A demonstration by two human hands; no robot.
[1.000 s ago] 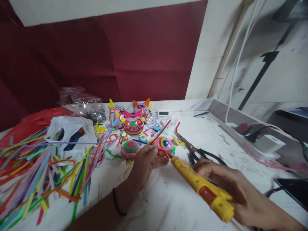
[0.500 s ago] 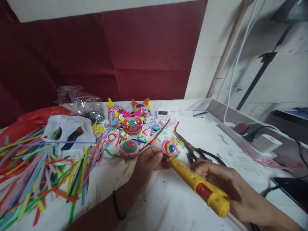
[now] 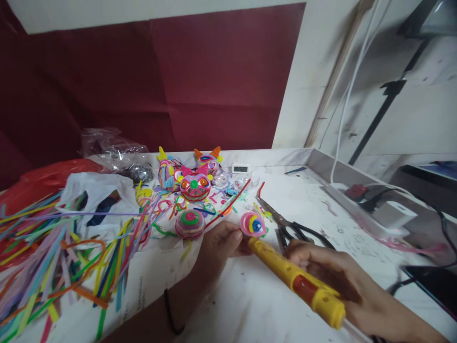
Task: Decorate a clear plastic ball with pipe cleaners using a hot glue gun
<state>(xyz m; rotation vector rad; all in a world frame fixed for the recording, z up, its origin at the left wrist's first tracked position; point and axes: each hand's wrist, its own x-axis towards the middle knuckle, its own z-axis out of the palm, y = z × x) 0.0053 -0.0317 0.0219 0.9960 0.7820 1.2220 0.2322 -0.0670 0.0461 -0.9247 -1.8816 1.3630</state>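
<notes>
My left hand (image 3: pixel 217 247) pinches a small pink coiled disc (image 3: pixel 253 224) with a yellow and blue centre, held just above the white table (image 3: pixel 250 300). A long red pipe cleaner (image 3: pixel 228 205) trails from the disc toward the back. My right hand (image 3: pixel 332 271) grips a yellow glue pen (image 3: pixel 293 278) with an orange window, its tip touching the underside of the disc. A striped coiled dome (image 3: pixel 190 224) sits on the table just left of my left hand.
Black-handled scissors (image 3: pixel 289 226) lie right of the disc. Coiled animal faces (image 3: pixel 194 183) stand at the back. A heap of coloured pipe cleaners (image 3: pixel 60 257), a white bag (image 3: pixel 100 200) and a red bag (image 3: pixel 46 178) fill the left. A power strip (image 3: pixel 364 209) with cables runs along the right.
My left hand has turned the pink disc and lifted it slightly. The glue pen's tip has followed it and stays against the disc.
</notes>
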